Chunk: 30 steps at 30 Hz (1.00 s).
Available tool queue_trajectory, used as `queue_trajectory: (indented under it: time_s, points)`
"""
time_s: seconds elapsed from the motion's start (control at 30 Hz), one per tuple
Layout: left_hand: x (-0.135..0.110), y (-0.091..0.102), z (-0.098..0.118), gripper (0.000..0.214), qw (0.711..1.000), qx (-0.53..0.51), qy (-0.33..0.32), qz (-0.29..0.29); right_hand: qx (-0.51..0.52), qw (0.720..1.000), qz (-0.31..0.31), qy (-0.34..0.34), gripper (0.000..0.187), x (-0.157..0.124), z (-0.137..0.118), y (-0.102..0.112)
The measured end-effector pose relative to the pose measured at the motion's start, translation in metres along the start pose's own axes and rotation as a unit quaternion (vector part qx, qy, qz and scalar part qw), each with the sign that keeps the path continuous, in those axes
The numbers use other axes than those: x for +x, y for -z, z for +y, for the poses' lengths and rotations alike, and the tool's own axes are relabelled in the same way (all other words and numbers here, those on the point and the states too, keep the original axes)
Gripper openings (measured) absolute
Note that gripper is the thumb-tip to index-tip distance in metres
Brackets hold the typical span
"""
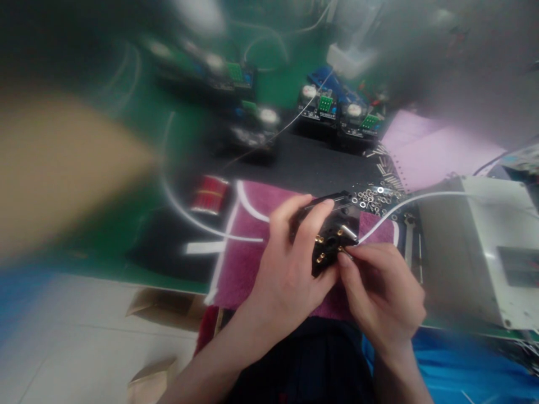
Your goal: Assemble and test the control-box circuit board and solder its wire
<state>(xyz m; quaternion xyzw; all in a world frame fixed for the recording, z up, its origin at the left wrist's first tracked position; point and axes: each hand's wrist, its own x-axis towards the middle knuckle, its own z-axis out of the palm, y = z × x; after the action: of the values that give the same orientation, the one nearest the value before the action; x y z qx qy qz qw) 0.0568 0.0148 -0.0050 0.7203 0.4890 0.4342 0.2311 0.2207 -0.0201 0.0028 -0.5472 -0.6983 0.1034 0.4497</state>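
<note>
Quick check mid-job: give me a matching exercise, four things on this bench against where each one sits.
Things:
1 black part
2 washers
3 pink sheet
4 red roll

Places:
A just left of the purple cloth
B far right, behind the washers
C held in the left hand
D scattered on the dark mat just beyond the black part

Pairs: 1-C, 2-D, 3-B, 4-A

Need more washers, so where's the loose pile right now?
Head view: the washers lie right of centre, just beyond the black part in the left hand, beside the pink sheet.
</note>
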Motion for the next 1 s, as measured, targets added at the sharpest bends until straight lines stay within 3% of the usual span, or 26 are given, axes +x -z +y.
queue_trajectory:
  time_s: [1.0]
  points:
    - [0.0005,0.0011,0.0,0.077,1.0,-0.002,-0.009,-0.003,0.002,1.0,-0.003,0.0,0.027,-0.0003,-0.0006,0.001]
